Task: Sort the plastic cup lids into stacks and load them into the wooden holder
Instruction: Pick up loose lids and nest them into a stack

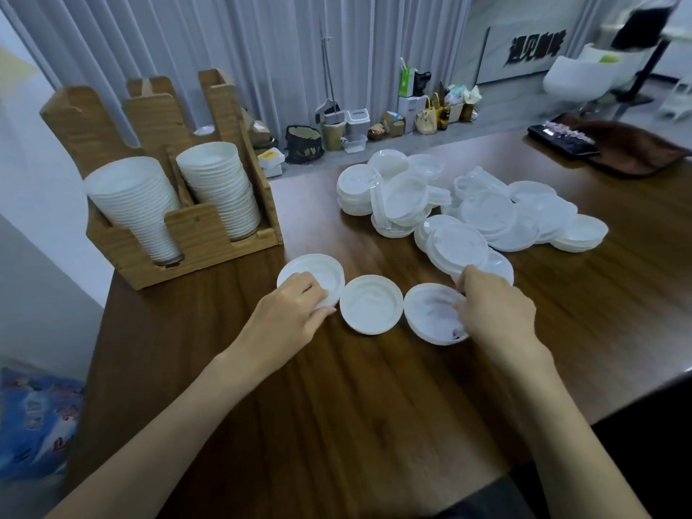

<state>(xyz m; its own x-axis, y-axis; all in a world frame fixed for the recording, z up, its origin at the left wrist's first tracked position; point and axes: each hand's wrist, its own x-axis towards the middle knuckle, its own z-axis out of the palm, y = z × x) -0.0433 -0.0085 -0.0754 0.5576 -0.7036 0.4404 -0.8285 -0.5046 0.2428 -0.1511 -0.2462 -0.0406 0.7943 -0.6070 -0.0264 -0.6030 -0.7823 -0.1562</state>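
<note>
Wooden counter (337, 406) carries three white lids in a row, rims close together. Left lid (318, 269): the left hand (292, 316) grips its 7 o'clock rim, fingers (314, 290) curled on top, thumb along the edge. Middle lid (370, 305): untouched. Right lid (428, 316): the right hand (494, 312) pinches its 3 o'clock rim with curled fingers. A loose pile (468, 204) of lids lies at 1 o'clock from the row. The holder (194, 234) stands at 10 o'clock; two slots contain white stacks (221, 189).
</note>
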